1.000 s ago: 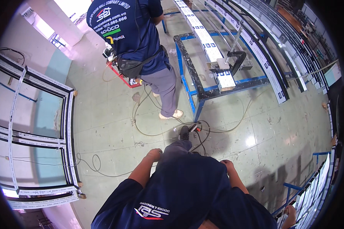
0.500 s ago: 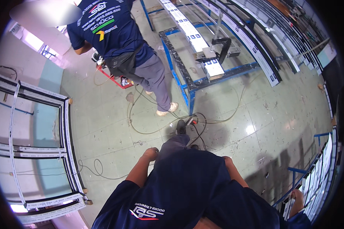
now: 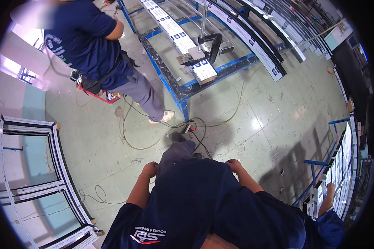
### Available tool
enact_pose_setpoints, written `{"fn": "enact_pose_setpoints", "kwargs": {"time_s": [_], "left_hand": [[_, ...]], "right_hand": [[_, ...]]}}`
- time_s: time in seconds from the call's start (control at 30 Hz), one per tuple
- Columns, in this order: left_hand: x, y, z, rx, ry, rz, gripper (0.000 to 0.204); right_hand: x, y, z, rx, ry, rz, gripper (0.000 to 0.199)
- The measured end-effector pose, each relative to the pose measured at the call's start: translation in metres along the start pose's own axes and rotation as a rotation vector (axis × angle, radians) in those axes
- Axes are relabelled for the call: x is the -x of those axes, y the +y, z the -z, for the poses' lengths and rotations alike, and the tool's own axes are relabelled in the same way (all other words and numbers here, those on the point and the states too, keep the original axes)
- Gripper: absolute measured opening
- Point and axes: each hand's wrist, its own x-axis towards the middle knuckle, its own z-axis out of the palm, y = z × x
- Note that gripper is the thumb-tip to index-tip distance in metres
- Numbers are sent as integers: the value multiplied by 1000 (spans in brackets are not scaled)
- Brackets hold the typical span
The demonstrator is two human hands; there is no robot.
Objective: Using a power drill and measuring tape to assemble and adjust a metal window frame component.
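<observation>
Hanging at either side of a soft navy shirt (image 3: 187, 193), the left hand (image 3: 150, 169) and right hand (image 3: 234, 166) curl inward; I cannot tell whether their fingers are together or hold anything. The shirt lies between the two hands.

One open red tray (image 3: 97, 96) holds jumbled pieces, too small to name, beside a co-worker (image 3: 91, 45) wearing one black pouch (image 3: 89, 85), its contents hidden. Ahead, one black C-shaped clamp (image 3: 215, 49) stands at the near end of a long, flat, white-wrapped profile (image 3: 166, 23) on a blue metal table (image 3: 184, 108). Thin cables (image 3: 205, 129) loop across the tiled floor (image 3: 286, 108). At right, another person's hand (image 3: 328, 197) is near pale strips (image 3: 340, 172).
</observation>
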Motion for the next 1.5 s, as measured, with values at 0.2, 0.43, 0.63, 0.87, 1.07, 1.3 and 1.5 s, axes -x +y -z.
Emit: {"fn": "enact_pose_setpoints", "kwargs": {"time_s": [0.2, 0.43, 0.63, 0.87, 1.07, 1.3, 1.5], "left_hand": [[-54, 12, 17, -73, -22, -62, 40], [-130, 43, 44, 135, 99, -114, 42], [-139, 97, 50, 342, 187, -87, 41], [-90, 122, -15, 321, 227, 256, 35], [-64, 196, -124, 401, 435, 512, 40], [-70, 397, -214, 782, 442, 592, 43], [-50, 484, -263, 731, 462, 574, 37]], "right_hand": [[-40, -46, 53, 26, -50, 20, 49], [-117, -203, 208, 104, 333, 320, 41], [-168, -385, 363, -309, 709, 836, 32], [-186, -545, 458, 170, 575, 1330, 65], [-224, -587, 491, 205, -59, 1348, 48], [-259, -592, 501, 227, -176, 1527, 31], [-260, -588, 489, 117, -144, 1539, 30]]}}
